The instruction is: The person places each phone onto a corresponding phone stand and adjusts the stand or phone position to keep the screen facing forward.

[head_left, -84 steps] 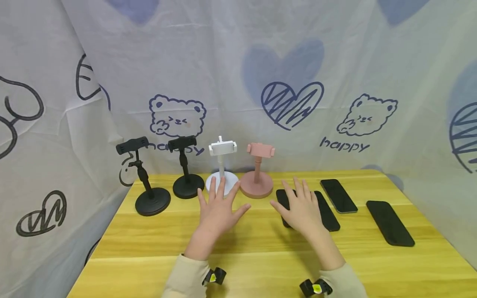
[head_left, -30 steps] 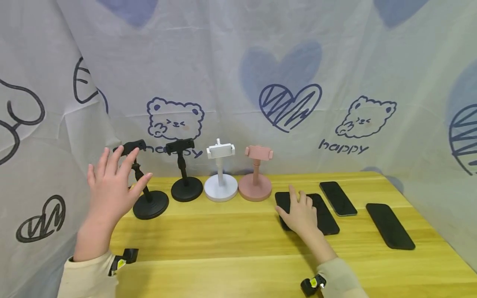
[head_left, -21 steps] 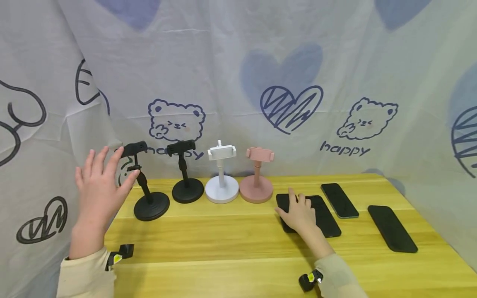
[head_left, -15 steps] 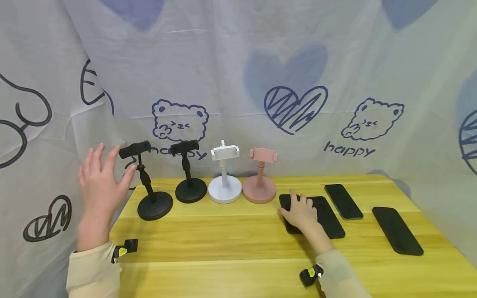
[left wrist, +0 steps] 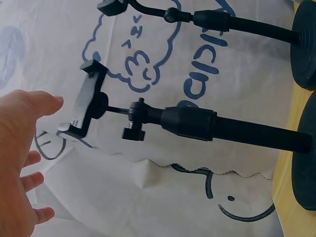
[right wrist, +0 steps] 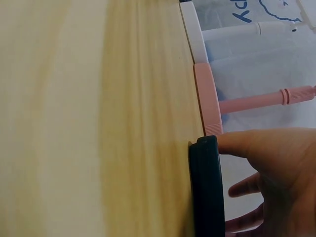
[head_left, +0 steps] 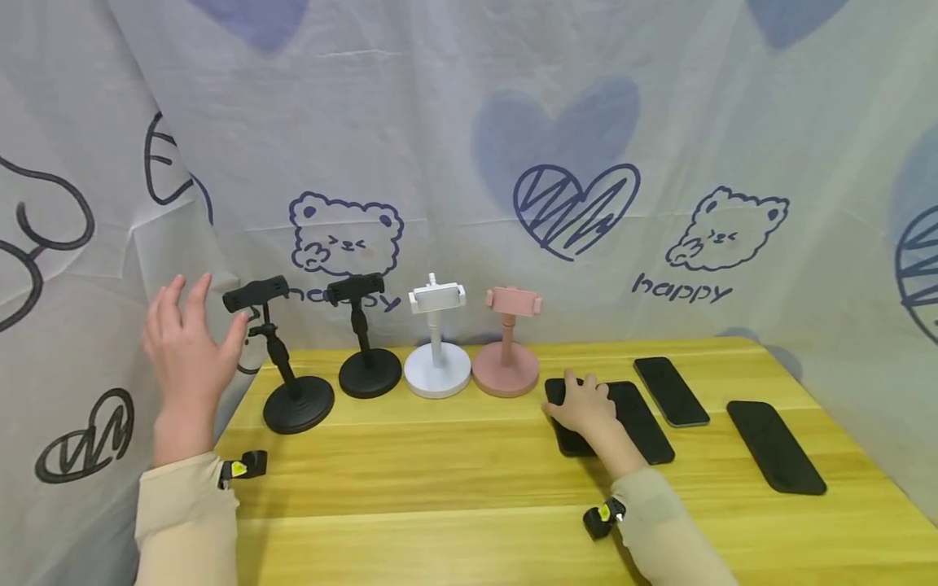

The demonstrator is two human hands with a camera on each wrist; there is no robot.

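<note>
My left hand [head_left: 186, 354] is raised beside the clamp of the leftmost black phone stand [head_left: 282, 358], fingers spread and thumb toward it. In the left wrist view a gap shows between thumb and clamp. My right hand [head_left: 584, 407] is over the leftmost black phone [head_left: 575, 442], thumb at its left edge and fingers bent over it. The right wrist view shows the thumb at the edge of the phone [right wrist: 207, 187]. Part of that phone is hidden under the hand. A second black phone [head_left: 643, 423] lies right beside it.
Another black phone stand [head_left: 370, 373], a white phone stand [head_left: 437, 370] and a pink phone stand [head_left: 506, 370] stand along the back of the wooden table [head_left: 410, 480]. Two more phones lie at right, a smaller one [head_left: 670, 391] and a larger one [head_left: 775, 448]. A printed curtain hangs behind.
From the middle, my left hand has moved left to the leftmost stand, then drawn slightly away from its clamp. My right hand, earlier spread over the phones, has bent its fingers onto the leftmost phone.
</note>
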